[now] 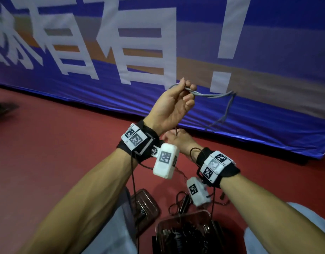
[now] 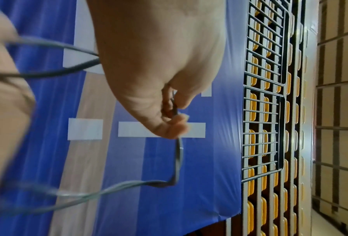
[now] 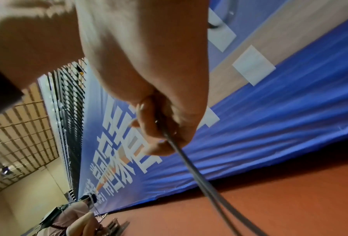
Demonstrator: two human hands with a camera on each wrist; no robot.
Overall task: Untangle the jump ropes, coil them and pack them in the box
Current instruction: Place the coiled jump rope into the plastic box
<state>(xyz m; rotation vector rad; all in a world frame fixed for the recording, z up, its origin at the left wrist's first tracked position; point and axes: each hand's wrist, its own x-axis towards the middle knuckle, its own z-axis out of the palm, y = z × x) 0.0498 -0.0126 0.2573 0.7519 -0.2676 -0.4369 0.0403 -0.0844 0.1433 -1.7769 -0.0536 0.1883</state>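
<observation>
Forearms fill the near field. Left hand (image 1: 173,105), raised above the right, pinches grey rope (image 1: 209,95) strands between thumb and fingertips (image 2: 175,121); the strands run rightward from it, then drop. Right hand (image 1: 178,139), lower and partly hidden behind the left wrist, closes on a rope length running down toward the box (image 1: 165,224) on the floor (image 1: 48,153) below both hands. Judged step: coiling.
</observation>
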